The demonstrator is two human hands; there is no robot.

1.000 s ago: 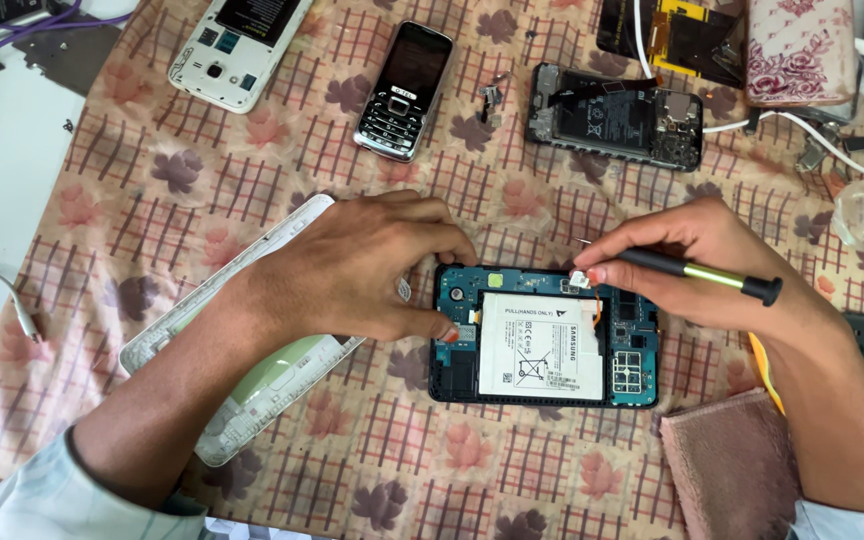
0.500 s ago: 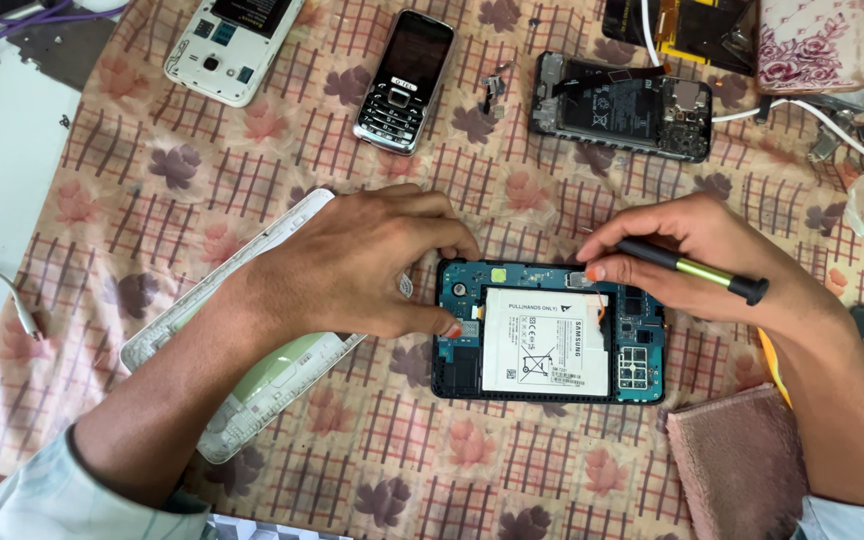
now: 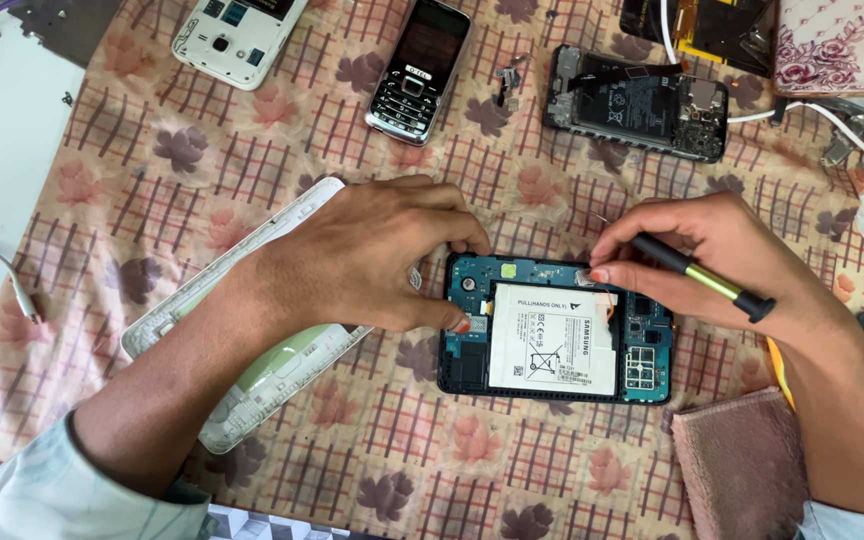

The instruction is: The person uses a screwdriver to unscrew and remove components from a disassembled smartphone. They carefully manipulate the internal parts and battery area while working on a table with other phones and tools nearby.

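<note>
The opened tablet (image 3: 555,328) lies at centre on the floral cloth (image 3: 252,170). The left hand (image 3: 372,255) — fingers spread — presses its 9 o'clock edge. The right hand (image 3: 712,255), closed around a screwdriver (image 3: 702,277), works at its 1 o'clock corner.

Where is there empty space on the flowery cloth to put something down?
The biggest bare patch of cloth lies between the white phone back, the keypad phone and the left hand. Another runs along the near edge, below the opened tablet and left of the pink towel. The top right is crowded with an opened phone, cables and small parts.
</note>
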